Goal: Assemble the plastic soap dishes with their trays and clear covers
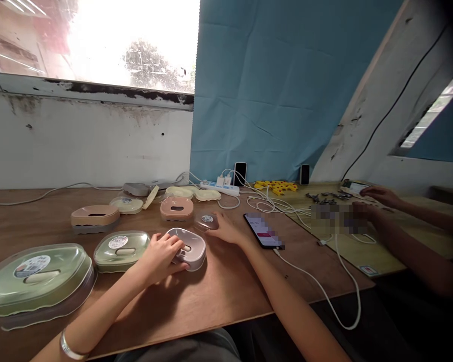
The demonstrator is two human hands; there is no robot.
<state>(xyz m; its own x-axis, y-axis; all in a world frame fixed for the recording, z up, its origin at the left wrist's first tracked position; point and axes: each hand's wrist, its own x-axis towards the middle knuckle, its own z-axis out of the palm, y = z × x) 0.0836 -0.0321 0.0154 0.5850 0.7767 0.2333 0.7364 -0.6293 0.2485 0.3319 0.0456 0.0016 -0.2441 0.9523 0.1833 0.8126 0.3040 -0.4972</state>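
Note:
My left hand is closed over the left side of a pinkish-grey soap box, fingers on top and thumb along its front. The box rests flat on the table, its slotted centre partly covered by my fingertips. Just behind it, my right hand grips the right end of a clear lid that bears a small round sticker. Whether another part lies under that lid I cannot tell. Left of my left hand sits a green soap box with a clear lid and a sticker.
A larger-looking green soap box stands at the near left. Peach box parts and cream ones lie behind. A phone on a white cable is to the right, by a power strip. Another person's hands work at the right.

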